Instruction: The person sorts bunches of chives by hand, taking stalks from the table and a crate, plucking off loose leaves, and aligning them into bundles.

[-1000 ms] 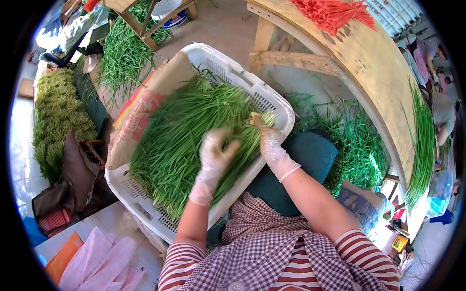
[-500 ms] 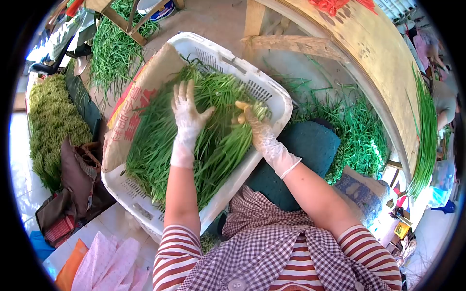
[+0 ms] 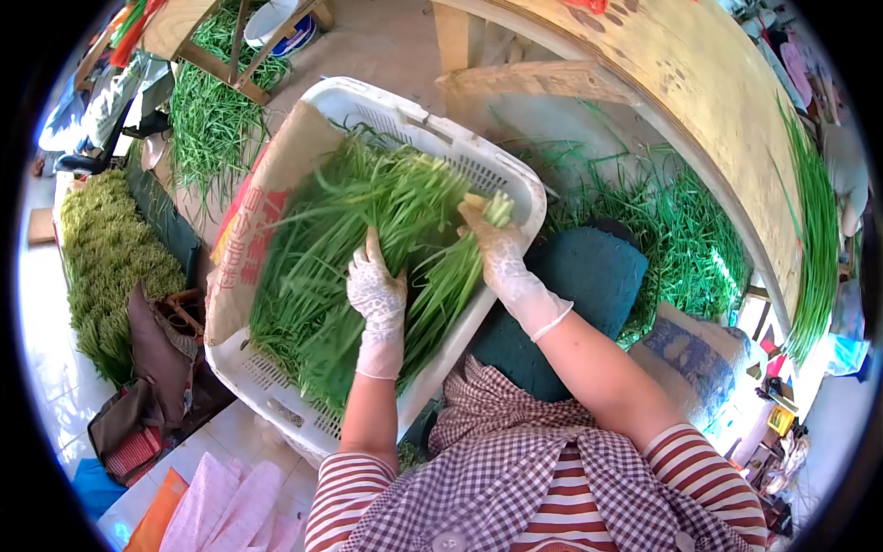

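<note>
A white plastic basket (image 3: 529,189) stands in front of me, filled with long green chives (image 3: 322,248). My right hand (image 3: 498,253), in a thin whitish glove, is closed round a bunch of chives (image 3: 446,285) near its pale stem ends, at the basket's right side. The leaves of that bunch trail down and left. My left hand (image 3: 377,299), gloved too, lies over the leaves in the middle of the basket. Its index finger points away from me and the thumb stands apart; the other fingers are partly bent.
A printed brown sack (image 3: 241,276) lines the basket's left side. Loose greens (image 3: 685,230) cover the floor under a curved wooden table (image 3: 708,83) on the right. A dark green seat pad (image 3: 589,294) sits beside the basket. Bundled greens (image 3: 115,267) stand at the left.
My left hand has moved towards me and slightly right over the leaves, its fingers going from spread to partly bent. The right hand stays near the stem ends. The whole view has shifted a little.
</note>
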Tool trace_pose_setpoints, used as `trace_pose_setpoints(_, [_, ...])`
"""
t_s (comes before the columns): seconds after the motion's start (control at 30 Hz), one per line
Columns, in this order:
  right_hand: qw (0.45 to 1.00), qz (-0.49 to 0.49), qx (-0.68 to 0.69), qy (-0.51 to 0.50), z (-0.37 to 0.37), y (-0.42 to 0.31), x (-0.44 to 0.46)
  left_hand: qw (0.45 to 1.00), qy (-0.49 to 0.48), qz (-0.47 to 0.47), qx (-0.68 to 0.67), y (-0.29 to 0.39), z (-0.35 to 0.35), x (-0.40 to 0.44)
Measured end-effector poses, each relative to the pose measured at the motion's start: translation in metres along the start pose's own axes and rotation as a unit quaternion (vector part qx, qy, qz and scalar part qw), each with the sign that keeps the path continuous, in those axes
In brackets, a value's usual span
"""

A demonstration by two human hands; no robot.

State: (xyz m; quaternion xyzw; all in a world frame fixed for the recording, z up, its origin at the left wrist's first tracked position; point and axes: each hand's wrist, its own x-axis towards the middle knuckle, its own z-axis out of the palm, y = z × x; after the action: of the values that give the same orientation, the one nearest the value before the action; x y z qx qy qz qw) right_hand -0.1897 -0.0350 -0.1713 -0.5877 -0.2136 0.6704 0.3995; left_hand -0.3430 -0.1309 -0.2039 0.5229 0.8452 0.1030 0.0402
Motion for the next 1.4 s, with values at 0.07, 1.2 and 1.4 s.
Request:
trace_pose_setpoints(0.07, [0.992, 0.002, -0.123, 0.006, 0.004, -0.014, -0.008, 0.999, -0.020, -0.013, -0.040, -0.004, 0.024, -0.012])
trace_pose_setpoints(1.2, [0.979, -0.143, 0.025, -0.143, -0.011, 0.041, -0.009, 0.986, -0.088, 0.130, -0.058, 0.051, -0.026, 0.069])
trace_pose_setpoints(1.4, [0.990, -0.100, 0.033, -0.093, -0.015, 0.029, -0.004, 0.989, -0.129, 0.073, 0.010, 0.051, 0.002, 0.082])
